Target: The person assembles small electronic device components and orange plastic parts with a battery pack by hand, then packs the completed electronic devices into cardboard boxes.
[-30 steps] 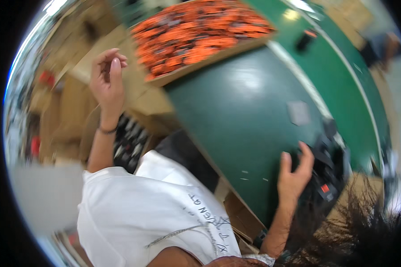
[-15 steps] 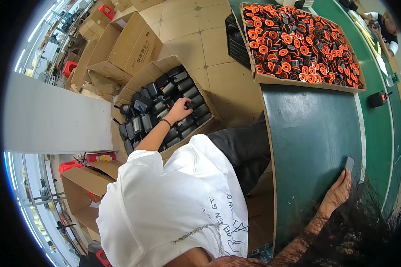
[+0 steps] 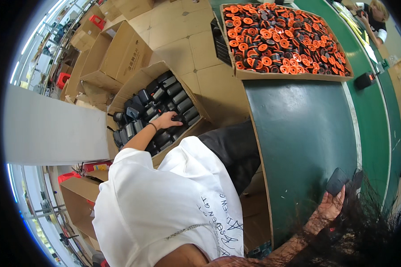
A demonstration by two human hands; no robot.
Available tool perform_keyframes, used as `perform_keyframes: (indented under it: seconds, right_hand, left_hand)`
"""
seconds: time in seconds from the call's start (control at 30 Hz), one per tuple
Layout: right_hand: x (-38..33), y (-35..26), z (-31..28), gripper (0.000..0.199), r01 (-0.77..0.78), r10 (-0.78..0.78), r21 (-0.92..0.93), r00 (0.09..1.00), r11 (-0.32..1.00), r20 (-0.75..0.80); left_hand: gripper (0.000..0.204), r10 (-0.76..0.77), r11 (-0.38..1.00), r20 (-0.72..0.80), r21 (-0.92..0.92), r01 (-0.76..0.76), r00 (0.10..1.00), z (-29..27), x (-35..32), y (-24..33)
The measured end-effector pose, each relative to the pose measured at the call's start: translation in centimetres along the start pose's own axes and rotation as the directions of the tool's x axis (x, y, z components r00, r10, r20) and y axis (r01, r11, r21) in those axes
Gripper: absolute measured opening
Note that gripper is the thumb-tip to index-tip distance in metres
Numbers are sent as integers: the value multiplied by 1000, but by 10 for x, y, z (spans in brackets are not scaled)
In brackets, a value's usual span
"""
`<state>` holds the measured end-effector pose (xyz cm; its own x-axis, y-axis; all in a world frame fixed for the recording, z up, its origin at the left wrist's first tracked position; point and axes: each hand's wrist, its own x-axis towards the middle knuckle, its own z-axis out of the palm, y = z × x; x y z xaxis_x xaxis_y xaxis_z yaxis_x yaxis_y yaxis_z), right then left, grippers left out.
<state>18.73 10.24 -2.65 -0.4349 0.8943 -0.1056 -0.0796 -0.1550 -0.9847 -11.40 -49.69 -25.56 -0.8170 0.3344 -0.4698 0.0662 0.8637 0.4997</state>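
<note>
And there it was: a black housing (image 3: 177, 119) in the open carton (image 3: 133, 84) on the left, with the left hand (image 3: 166, 120) right over it, fingers reaching around its end (whether they had truly closed, I couldn't tell). Picking out a part looked like the step in hand, and the move from there called, I judged, for a sure pinch and a straight lift clear of the closely packed neighbouring units (image 3: 181, 97). Over on the other side, the right hand (image 3: 329, 208) had a dark flat piece (image 3: 337, 181) pinched by its near end, above or against the green table (image 3: 298, 133), contact too close to call! Farther up sat a shallow box (image 3: 298, 78) heaped with orange-and-black discs (image 3: 280, 44), and beyond it, a person (image 3: 378, 20).
</note>
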Motion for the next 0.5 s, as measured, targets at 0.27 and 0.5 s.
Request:
perform_keyframes:
  seconds: [0.27, 0.5]
  right_hand:
    - [-15, -11, 16, 37, -43, 39, 45, 995, 998, 91]
    - [-33, -18, 22, 44, -66, 39, 210, 990, 975, 133]
  left_hand:
    - [63, -33, 839, -89, -544, -21, 996, -114, -93, 139]
    - [103, 852, -334, -198, -918, 212, 485, -40, -55, 350]
